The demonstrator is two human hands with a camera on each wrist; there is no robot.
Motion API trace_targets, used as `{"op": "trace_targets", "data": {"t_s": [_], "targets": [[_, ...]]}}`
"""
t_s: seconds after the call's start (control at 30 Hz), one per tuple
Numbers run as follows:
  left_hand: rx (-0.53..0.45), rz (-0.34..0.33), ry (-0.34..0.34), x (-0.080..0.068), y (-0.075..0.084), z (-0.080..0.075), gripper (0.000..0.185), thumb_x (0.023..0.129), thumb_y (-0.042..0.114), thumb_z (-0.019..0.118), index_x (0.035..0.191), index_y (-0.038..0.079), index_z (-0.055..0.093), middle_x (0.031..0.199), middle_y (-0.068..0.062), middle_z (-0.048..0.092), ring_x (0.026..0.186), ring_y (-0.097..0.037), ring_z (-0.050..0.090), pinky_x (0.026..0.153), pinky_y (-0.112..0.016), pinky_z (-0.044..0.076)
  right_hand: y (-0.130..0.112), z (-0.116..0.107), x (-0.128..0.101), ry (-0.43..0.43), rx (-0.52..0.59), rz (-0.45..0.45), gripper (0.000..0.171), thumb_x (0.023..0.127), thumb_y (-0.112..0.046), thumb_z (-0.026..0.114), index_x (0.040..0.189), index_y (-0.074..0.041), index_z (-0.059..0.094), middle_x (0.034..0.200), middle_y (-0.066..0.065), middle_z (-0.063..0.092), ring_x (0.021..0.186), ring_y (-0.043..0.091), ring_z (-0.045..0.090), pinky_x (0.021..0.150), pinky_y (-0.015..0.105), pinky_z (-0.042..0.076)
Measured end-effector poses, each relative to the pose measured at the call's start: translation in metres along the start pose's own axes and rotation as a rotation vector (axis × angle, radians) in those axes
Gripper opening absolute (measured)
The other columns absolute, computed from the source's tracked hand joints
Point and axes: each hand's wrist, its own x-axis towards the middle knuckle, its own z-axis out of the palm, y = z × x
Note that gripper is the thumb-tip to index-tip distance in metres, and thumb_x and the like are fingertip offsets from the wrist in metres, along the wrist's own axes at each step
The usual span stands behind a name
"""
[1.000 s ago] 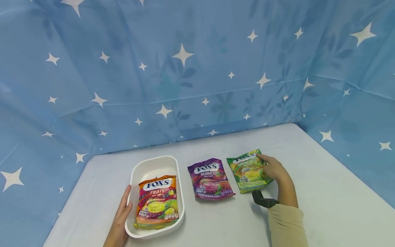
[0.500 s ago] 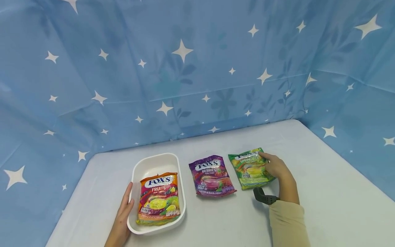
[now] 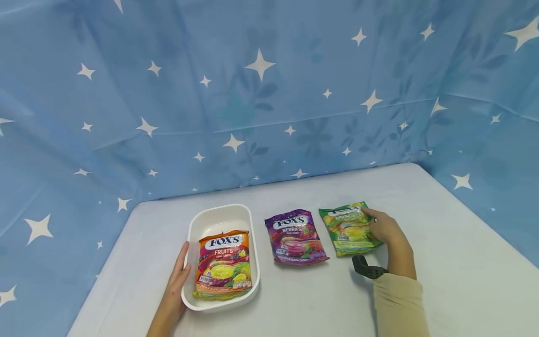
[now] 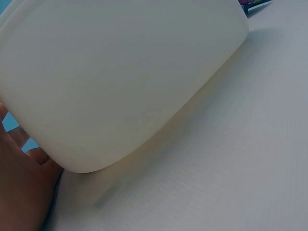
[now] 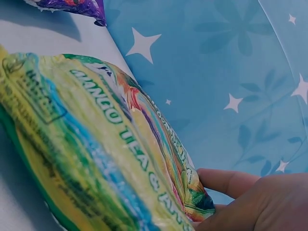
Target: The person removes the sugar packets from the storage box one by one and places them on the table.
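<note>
A white tray (image 3: 254, 276) on the left holds an orange Fox's Fruits candy bag (image 3: 223, 267) lying face up. My left hand (image 3: 173, 291) rests along the tray's left side, fingers fairly straight; in the left wrist view the tray's wall (image 4: 120, 86) fills much of the picture. Farther right lies a green Fox's candy bag (image 3: 348, 230). My right hand (image 3: 388, 230) touches its right edge, the index finger stretched toward its top corner. In the right wrist view that finger lies against the green bag's (image 5: 110, 144) far end; the other fingers are mostly hidden.
A purple Fox's Berries candy bag (image 3: 295, 238) lies between the tray and the green bag. The table (image 3: 311, 299) has a white cover. Blue star-patterned cloth (image 3: 269, 103) hangs behind it and along the sides.
The head view has shifted slightly, so everything sits a little farther right and higher in it. Both hands stay at the tray and the green candy bag, with no visible change in hold.
</note>
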Motion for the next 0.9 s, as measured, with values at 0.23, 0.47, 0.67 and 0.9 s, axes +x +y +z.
{"op": "trace_targets", "data": {"t_s": [0.23, 0.47, 0.67, 0.9], "targets": [[0.010, 0.011, -0.002, 0.0006, -0.0003, 0.0009, 0.056, 0.099, 0.033, 0.030, 0.147, 0.030, 0.001, 0.154, 0.002, -0.011, 0.140, -0.029, -0.011, 0.108, -0.062, 0.002, 0.0028, 0.0003, 0.0002, 0.004, 0.004, -0.010, 0.064, 0.079, 0.003, 0.036, 0.142, -0.006, 0.027, 0.141, 0.036, 0.020, 0.124, 0.055, 0.025, 0.096, 0.066, 0.030], [0.020, 0.004, 0.002, -0.0002, -0.0007, 0.0006, 0.056, 0.099, 0.035, 0.029, 0.147, 0.033, 0.001, 0.154, 0.003, -0.011, 0.141, -0.030, -0.010, 0.108, -0.062, 0.003, 0.0044, 0.0012, 0.0028, 0.002, 0.002, -0.011, 0.064, 0.079, 0.002, 0.037, 0.142, -0.005, 0.028, 0.140, 0.036, 0.022, 0.118, 0.052, 0.031, 0.094, 0.065, 0.032], [0.019, 0.016, -0.002, -0.0006, -0.0010, 0.0004, 0.056, 0.099, 0.034, 0.029, 0.147, 0.032, 0.001, 0.154, 0.002, -0.011, 0.140, -0.030, -0.011, 0.107, -0.063, 0.003, 0.0045, 0.0018, 0.0040, -0.005, -0.015, 0.026, 0.064, 0.079, 0.001, 0.039, 0.142, -0.005, 0.028, 0.139, 0.037, 0.022, 0.119, 0.056, 0.029, 0.093, 0.066, 0.032], [0.013, 0.017, -0.001, -0.0003, -0.0008, 0.0007, 0.057, 0.099, 0.033, 0.030, 0.147, 0.029, 0.001, 0.154, 0.003, -0.011, 0.140, -0.029, -0.012, 0.108, -0.061, 0.002, 0.0063, 0.0015, 0.0001, 0.011, -0.054, 0.026, 0.063, 0.079, -0.003, 0.042, 0.141, -0.004, 0.028, 0.142, 0.033, 0.019, 0.120, 0.060, 0.017, 0.093, 0.070, 0.025]]}}
